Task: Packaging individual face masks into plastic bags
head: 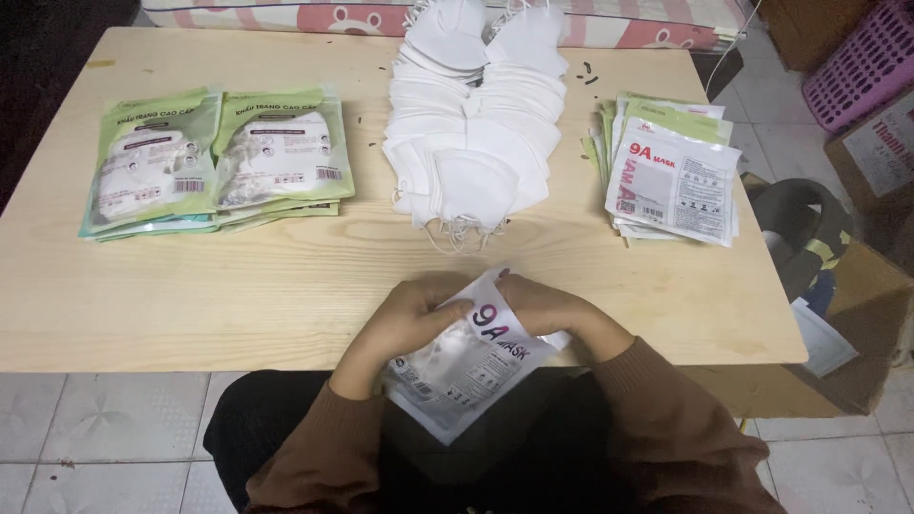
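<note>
A: At the near edge of the tabletop, item one?

B: One flat white mask pouch, tilted, its lower end hanging past the edge over the lap. Left hand grips its upper left part, fingers curled closed on it. Right hand grips its upper right corner, fingers likewise closed on the pouch. Brown sleeves on both arms.

A: Next, mid tabletop, left?

B: Two stacks of green-and-white filled mask packets, side by side, touching, with a few edges fanned out beneath.

A: Centre?

B: A heap of loose white face masks, overlapped in two rows running to the far edge; ear loops trail from the near end.

A: Right?

B: A stack of flat pouches, a white one on top, green ones showing under it on the far side. Well apart from the held pouch.

A: Beyond the tabletop?

B: Far edge, a pink-and-white patterned cloth. Far right, a pink plastic crate and a cardboard box on the tiled floor.
</note>
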